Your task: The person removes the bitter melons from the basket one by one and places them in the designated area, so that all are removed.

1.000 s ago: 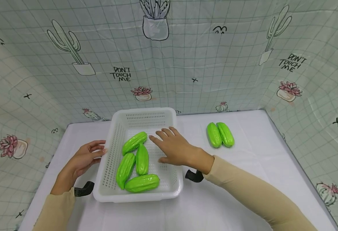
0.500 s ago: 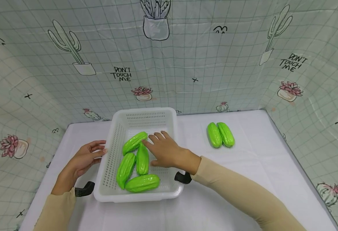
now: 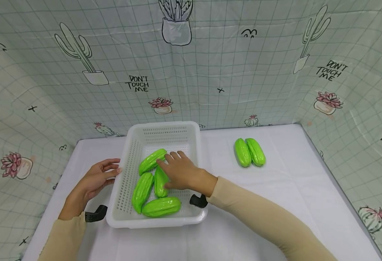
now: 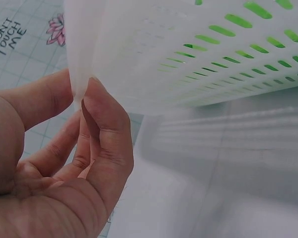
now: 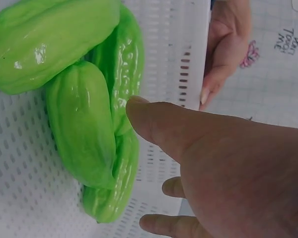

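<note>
A white perforated plastic basket [image 3: 158, 224] stands on the table with several glossy, bright green ribbed gourds inside. My left hand [image 3: 98, 177] pinches its left rim; in the left wrist view the thumb and index finger close on the rim [image 4: 79, 54]. Over the basket is my right hand [image 3: 182, 174], fingers spread and extended, palm down. It partly hides the upright middle gourd [image 3: 160, 183], and its index finger comes near the top gourd [image 3: 152, 161]. In the right wrist view the thumb overlaps the gourds [image 5: 82, 124]; contact is hard to tell.
Two more green gourds [image 3: 249, 152] lie side by side on the white tablecloth [image 3: 243, 224], right of the basket. A patterned grid curtain [image 3: 191, 83] rises behind the table and along both sides.
My right hand has moved left and slightly lower across the basket, from its right part to the middle gourd. The left hand, the basket and the gourds have stayed put.
</note>
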`<state>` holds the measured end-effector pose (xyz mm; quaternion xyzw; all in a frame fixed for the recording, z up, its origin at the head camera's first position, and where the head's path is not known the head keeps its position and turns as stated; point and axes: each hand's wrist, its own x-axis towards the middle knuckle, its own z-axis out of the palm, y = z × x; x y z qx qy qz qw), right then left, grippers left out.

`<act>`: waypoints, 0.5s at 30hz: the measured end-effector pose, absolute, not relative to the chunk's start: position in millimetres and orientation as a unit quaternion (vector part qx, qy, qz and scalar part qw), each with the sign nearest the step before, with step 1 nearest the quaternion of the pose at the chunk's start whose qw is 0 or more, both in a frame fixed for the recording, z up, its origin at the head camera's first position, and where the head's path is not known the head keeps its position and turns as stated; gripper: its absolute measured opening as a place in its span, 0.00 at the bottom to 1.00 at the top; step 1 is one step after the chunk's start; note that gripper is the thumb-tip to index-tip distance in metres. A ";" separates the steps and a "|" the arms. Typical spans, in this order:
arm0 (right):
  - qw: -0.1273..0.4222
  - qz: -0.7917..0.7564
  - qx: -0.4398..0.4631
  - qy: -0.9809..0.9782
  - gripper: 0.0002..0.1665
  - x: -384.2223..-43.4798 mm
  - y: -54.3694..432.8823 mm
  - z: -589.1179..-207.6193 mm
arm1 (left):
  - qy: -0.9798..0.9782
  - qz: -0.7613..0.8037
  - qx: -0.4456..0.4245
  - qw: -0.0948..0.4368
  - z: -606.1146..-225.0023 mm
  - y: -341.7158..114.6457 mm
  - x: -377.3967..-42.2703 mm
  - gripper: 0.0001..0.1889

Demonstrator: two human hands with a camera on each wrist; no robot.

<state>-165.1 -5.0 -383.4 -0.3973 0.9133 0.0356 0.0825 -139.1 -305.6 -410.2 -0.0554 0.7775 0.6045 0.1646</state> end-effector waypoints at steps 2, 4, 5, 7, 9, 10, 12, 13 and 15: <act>0.087 0.039 -0.394 0.914 0.55 -165.7 -7.4 -385.2 | 0.776 0.606 -0.056 0.165 -410.2 -305.6 -139.1 0.34; 0.093 0.040 -0.389 0.915 0.55 -166.5 -9.9 -387.8 | 0.775 0.607 -0.056 0.165 -410.1 -305.5 -138.9 0.34; 0.097 0.042 -0.387 0.916 0.55 -167.0 -11.1 -389.1 | 0.775 0.607 -0.056 0.165 -410.1 -305.5 -138.9 0.34; 0.102 0.047 -0.382 0.917 0.55 -168.0 -13.5 -391.9 | 0.775 0.607 -0.056 0.165 -410.1 -305.5 -138.8 0.34; 0.108 0.049 -0.377 0.919 0.56 -168.8 -15.9 -394.7 | 0.776 0.607 -0.056 0.164 -410.2 -305.5 -138.7 0.34; 0.111 0.050 -0.375 0.919 0.56 -168.9 -17.1 -395.8 | 0.776 0.607 -0.056 0.163 -410.3 -305.4 -138.7 0.34; 0.117 0.055 -0.372 0.919 0.57 -168.4 -19.4 -397.2 | 0.776 0.606 -0.057 0.163 -410.6 -305.5 -138.7 0.34; 0.120 0.056 -0.371 0.919 0.57 -168.1 -20.4 -397.9 | 0.777 0.606 -0.057 0.162 -410.8 -305.4 -138.7 0.34; 0.124 0.064 -0.368 0.919 0.58 -167.5 -22.4 -399.4 | 0.777 0.606 -0.057 0.162 -411.2 -305.4 -138.8 0.34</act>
